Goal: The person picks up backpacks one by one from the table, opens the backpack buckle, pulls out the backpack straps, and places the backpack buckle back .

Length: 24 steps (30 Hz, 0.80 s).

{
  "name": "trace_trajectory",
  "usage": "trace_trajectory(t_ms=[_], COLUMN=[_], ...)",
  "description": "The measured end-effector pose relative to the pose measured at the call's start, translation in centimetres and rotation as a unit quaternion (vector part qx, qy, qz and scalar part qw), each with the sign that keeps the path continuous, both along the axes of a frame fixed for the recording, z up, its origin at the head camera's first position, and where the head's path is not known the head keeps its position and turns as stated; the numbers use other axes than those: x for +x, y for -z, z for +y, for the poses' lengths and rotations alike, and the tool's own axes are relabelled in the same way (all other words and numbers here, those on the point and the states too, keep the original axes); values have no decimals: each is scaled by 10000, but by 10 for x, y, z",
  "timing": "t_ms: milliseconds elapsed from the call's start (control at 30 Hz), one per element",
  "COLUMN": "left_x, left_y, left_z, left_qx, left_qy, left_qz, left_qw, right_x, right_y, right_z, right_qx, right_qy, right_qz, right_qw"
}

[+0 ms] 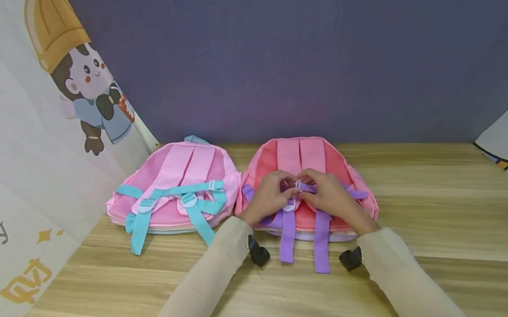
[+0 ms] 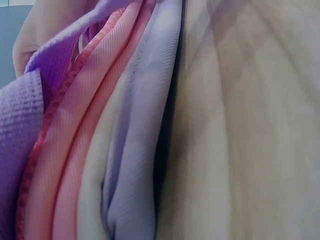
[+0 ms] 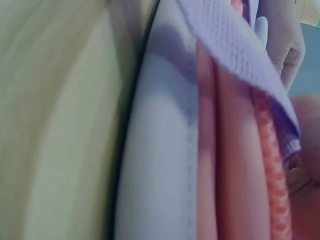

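A coral-pink backpack [image 1: 258,164] lies with its strap side up on the wooden table, purple webbing straps across it. Over its middle, my left hand [image 1: 271,194] pinches a small white buckle [image 1: 298,184] between thumb and fingers. From the other side my right hand [image 1: 329,194] pinches the purple strap [image 1: 309,187] close by that buckle. Two loose purple strap ends [image 1: 322,248] hang over the bag's front edge. In the left wrist view the layered bag edge [image 2: 135,150] fills the middle; the fingertips are hidden there.
A light pink backpack [image 1: 174,167] with turquoise straps [image 1: 140,231] lies against the coral one on the left. Behind both stands a dark purple panel [image 1: 289,57]. A white printed sheet [image 1: 16,110] borders the left side. Wooden tabletop [image 1: 447,208] extends to the right.
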<state>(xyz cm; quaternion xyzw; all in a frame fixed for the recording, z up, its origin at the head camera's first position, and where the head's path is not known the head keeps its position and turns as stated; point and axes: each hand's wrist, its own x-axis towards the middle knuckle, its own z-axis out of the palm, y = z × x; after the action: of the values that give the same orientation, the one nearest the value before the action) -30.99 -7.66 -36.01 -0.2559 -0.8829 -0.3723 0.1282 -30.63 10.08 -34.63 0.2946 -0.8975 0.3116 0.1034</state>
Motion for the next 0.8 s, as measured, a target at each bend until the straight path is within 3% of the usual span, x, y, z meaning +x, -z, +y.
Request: trace_trajectory(t_ms=[800], left_x=[0], left_y=[5], left_z=[3], left_qx=[-128], left_qy=[-59], left_qz=[-380], left_qw=[9992], right_x=[-4], right_y=[-5], right_z=[11], right_qx=[-12], right_qy=[-100], right_qz=[-108], right_qw=[9999])
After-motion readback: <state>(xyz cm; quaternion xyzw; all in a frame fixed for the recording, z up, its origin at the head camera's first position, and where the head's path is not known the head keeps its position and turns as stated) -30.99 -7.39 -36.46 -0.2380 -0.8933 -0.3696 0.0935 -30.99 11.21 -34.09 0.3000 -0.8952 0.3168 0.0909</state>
